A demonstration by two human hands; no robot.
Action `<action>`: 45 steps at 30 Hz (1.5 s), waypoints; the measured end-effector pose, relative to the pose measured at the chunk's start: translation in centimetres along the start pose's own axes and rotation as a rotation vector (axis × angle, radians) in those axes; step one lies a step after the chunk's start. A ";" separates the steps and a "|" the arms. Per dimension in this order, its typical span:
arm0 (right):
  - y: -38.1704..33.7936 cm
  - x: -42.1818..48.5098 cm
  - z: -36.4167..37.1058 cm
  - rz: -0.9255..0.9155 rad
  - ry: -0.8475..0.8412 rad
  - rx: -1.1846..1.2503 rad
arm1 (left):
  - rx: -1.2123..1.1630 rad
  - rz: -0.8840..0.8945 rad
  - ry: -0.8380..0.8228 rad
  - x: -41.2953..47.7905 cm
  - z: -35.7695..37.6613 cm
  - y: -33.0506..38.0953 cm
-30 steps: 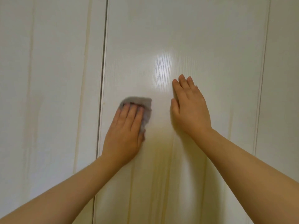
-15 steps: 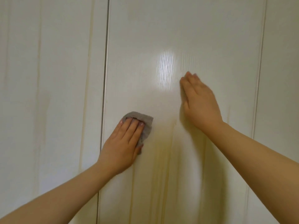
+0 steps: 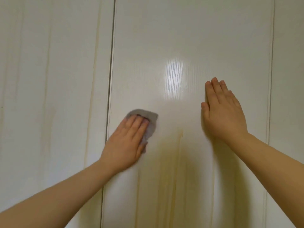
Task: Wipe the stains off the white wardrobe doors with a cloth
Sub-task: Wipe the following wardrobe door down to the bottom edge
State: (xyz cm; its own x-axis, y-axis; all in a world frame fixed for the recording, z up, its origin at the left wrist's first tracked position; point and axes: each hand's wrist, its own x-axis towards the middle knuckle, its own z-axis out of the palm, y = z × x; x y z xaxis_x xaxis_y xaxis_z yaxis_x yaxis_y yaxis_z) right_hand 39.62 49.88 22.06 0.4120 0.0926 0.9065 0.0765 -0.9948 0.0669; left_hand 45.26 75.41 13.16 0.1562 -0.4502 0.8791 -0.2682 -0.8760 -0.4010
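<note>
Yellowish streaks (image 3: 178, 162) down white door (image 3: 197, 38)

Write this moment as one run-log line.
left hand: presses grey cloth on middle door | right hand: flat on door | yellow streaks: below-right of cloth

The cloth (image 3: 148, 118) is largely covered by the left hand (image 3: 126, 143); only its upper and right margins are exposed, so its full outline cannot be established. The palms of that hand and of the right hand (image 3: 223, 116) are turned to the middle door (image 3: 181, 38) and are concealed. The left forearm (image 3: 57, 198) and right forearm (image 3: 271, 162) are cut off at the lower corners. The middle door is cropped top and bottom; the left door (image 3: 49, 79) and right door (image 3: 289, 79) are shown only in part. The yellowish streaks (image 3: 178, 162) are cut off by the bottom edge
</note>
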 end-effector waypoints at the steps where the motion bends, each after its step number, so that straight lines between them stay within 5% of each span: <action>1: -0.1 0.0 0.0 0.006 0.002 0.006 | 0.008 -0.138 0.062 2.0 -0.3 -1.2; 4: -0.4 0.2 0.3 0.029 0.023 0.030 | -0.029 -0.379 0.134 3.8 -0.3 -1.5; 9: -0.3 0.1 0.1 0.024 -0.001 0.024 | 0.042 -0.014 -0.046 -2.5 0.1 -1.1; 13: -0.1 0.0 -0.1 0.008 -0.023 0.025 | 0.002 -0.429 0.059 3.2 -1.2 -5.2; 19: -0.5 0.1 0.1 0.027 -0.006 0.043 | 0.030 -0.083 -0.048 -4.7 -0.4 -0.7; 25: -0.9 0.0 0.3 0.040 0.020 0.042 | 0.052 -0.338 0.135 6.1 -1.0 -0.6; 32: -0.8 0.2 -0.1 0.038 -0.013 0.024 | 0.008 0.259 -0.052 -2.4 0.0 2.5; 37: -0.1 -0.4 -1.1 0.027 0.049 0.038 | 0.065 -0.082 0.114 7.4 -1.3 1.3; 43: 2.5 -3.5 0.0 0.038 0.180 0.034 | -0.009 0.423 -0.054 -0.9 0.6 4.9; 45: 2.9 -4.4 0.2 0.042 0.201 0.023 | 0.008 0.408 -0.032 2.1 0.0 3.0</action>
State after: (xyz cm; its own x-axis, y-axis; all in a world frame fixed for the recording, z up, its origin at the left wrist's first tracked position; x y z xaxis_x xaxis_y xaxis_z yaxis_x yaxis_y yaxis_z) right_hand 38.22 46.57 18.18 0.2261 0.0387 0.9733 0.0843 -0.9962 0.0200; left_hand 44.81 71.82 13.76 0.0675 -0.7661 0.6392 -0.3071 -0.6255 -0.7173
